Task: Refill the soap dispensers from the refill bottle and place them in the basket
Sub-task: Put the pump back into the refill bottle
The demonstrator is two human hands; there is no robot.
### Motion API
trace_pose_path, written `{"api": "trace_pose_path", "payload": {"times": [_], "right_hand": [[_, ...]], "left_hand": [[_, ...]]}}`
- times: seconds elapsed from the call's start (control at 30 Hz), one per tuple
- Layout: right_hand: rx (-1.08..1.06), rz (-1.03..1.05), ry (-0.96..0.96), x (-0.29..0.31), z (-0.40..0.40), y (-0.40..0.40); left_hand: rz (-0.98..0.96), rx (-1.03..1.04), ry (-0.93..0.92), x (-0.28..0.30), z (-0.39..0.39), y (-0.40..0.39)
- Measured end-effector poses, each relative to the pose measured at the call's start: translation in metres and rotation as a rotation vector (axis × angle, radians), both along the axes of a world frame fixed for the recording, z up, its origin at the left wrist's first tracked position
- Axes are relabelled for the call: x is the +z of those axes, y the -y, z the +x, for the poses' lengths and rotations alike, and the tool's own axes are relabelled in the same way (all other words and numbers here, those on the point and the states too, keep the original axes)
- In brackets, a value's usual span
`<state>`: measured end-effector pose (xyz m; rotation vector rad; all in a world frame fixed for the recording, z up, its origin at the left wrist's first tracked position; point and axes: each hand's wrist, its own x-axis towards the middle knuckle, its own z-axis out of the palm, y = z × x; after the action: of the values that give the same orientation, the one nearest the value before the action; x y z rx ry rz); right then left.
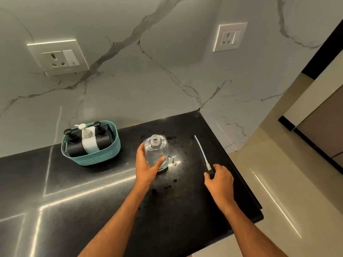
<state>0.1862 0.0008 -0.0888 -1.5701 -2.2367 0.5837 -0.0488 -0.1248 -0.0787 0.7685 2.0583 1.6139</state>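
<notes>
Left hand point(147, 165) grips the open dispenser point(156, 152); right hand point(219, 179) pinches its pump point(204, 156). Next we insert the tube, screw down.

The countertop point(92, 191) looks like polished black stone, glossy enough to mirror streaks of light, with wet spots on it. The wall point(148, 71) behind is smooth white marble with grey veins and a soft sheen. The dispenser bottle point(156, 154) is clear, glossy plastic. The basket point(96, 158) is teal plastic with a woven-look texture. The pump tube point(201, 151) is translucent plastic. Both sockets point(59, 57) are smooth white plastic.
</notes>
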Motion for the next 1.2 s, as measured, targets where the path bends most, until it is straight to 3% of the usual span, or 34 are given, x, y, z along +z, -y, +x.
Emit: {"api": "trace_pose_path", "payload": {"times": [0.23,0.47,0.87,1.2], "right_hand": [[-0.01,-0.052,-0.045,0.0,0.0,-0.006],[-0.025,0.016,-0.342,0.032,-0.014,-0.016],[0.124,0.256,-0.685,0.15,-0.05,-0.021],[0.262,0.147,-0.916,0.242,-0.066,0.009]], "left_hand": [[0.033,0.025,0.018,0.011,0.0,-0.005],[0.071,0.08,0.036,0.017,0.004,-0.003],[0.045,0.133,0.02,0.025,0.008,0.012],[0.042,0.147,0.035,0.036,0.012,0.018]]}}
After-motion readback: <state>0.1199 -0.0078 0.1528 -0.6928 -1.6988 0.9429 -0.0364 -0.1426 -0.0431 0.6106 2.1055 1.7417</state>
